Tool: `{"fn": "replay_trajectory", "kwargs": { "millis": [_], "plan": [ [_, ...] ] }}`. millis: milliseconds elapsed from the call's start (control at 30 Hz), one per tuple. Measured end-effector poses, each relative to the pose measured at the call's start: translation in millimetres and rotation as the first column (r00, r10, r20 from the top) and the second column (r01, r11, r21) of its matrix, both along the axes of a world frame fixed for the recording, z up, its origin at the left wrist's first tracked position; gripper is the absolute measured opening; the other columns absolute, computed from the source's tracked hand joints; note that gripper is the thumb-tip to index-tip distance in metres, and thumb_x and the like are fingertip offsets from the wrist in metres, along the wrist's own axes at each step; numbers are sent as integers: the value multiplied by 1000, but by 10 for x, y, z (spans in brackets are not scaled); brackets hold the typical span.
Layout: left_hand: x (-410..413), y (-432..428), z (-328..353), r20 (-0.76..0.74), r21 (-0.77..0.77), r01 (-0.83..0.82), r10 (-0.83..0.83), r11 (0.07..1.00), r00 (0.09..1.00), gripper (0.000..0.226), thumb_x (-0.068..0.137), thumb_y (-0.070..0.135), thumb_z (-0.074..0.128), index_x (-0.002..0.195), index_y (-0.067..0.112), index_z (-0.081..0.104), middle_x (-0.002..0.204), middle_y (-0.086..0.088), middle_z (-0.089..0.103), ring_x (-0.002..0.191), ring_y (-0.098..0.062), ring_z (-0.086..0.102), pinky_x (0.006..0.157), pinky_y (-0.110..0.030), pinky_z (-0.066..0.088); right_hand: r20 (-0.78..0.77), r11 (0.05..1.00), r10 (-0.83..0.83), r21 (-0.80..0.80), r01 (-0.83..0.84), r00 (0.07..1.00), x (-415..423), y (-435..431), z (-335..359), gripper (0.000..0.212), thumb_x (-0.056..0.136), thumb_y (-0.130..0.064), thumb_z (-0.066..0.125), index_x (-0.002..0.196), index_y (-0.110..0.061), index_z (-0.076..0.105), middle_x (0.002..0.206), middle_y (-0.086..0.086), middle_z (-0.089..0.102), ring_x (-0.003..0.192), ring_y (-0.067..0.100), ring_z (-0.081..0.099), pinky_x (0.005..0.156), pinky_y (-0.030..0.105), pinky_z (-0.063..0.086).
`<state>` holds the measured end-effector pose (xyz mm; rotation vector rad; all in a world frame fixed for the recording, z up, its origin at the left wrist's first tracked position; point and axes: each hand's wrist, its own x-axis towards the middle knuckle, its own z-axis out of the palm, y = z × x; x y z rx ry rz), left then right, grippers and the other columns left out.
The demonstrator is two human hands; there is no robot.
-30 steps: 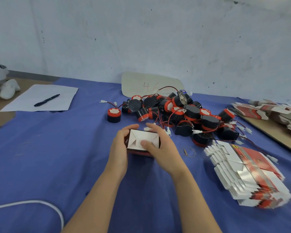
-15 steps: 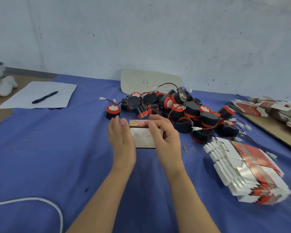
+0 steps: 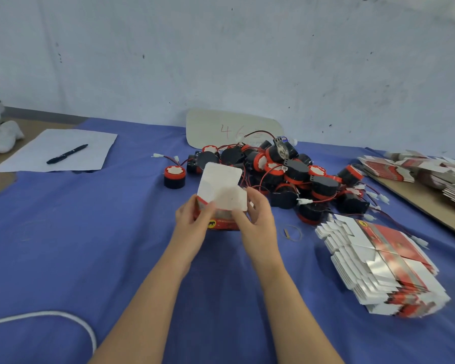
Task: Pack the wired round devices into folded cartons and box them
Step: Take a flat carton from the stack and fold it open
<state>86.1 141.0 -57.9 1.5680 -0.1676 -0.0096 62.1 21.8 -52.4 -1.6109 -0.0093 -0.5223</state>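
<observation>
A small red and white carton (image 3: 222, 195) stands upright at the middle of the blue cloth, its white lid flap raised. My left hand (image 3: 193, 219) grips its left side and my right hand (image 3: 256, 218) grips its right side. Just behind lies a heap of black and red round devices (image 3: 286, 174) with red and black wires and white plugs. One device (image 3: 174, 176) sits apart at the heap's left. A stack of flat, unfolded cartons (image 3: 381, 266) lies at the right.
More flat cartons (image 3: 415, 169) lie on a brown board at the far right. A paper sheet (image 3: 61, 151) with a black pen (image 3: 66, 154) is at the back left. A white cable (image 3: 50, 317) curves at the bottom left. A rubber band (image 3: 292, 232) lies by my right hand.
The carton was turned from lying with its folded bottom up to standing upright, and its white lid flap now sticks up. Both hands shifted with it.
</observation>
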Motion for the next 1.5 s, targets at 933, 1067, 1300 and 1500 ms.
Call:
{"fn": "replay_trajectory", "kwargs": {
  "millis": [933,1067,1300,1500],
  "plan": [
    [35,11,-144,202,255,-187,137,949,970,46,88,-6,41,104,36,46,86,10,48,71,-9,47,56,-12,40,-205,912,-29,-406,-58,978,39,42,-144,17,93,-22,56,95,-20,73,125,-10,52,99,-2,52,71,-2,35],
    [51,8,-152,160,131,-183,162,974,974,43,83,-10,37,87,31,48,94,-4,57,76,-21,49,59,-31,43,-274,879,-40,-466,-96,961,43,7,-163,35,94,-31,54,76,-9,74,127,-12,49,110,4,52,77,10,41],
    [50,-15,-157,166,35,-264,255,964,953,34,84,-9,34,70,21,39,68,3,41,60,-6,33,50,-15,28,13,990,19,-139,-17,1000,-10,93,-55,19,91,-8,58,90,-26,50,108,-4,63,102,5,60,82,22,46],
    [45,9,-114,-132,-220,-246,221,944,966,14,87,7,42,79,18,42,79,1,51,66,-10,52,52,-23,41,-6,982,180,-56,-180,984,18,20,-52,30,92,4,46,94,-23,58,84,-8,64,75,2,55,65,15,44]
  ]
}}
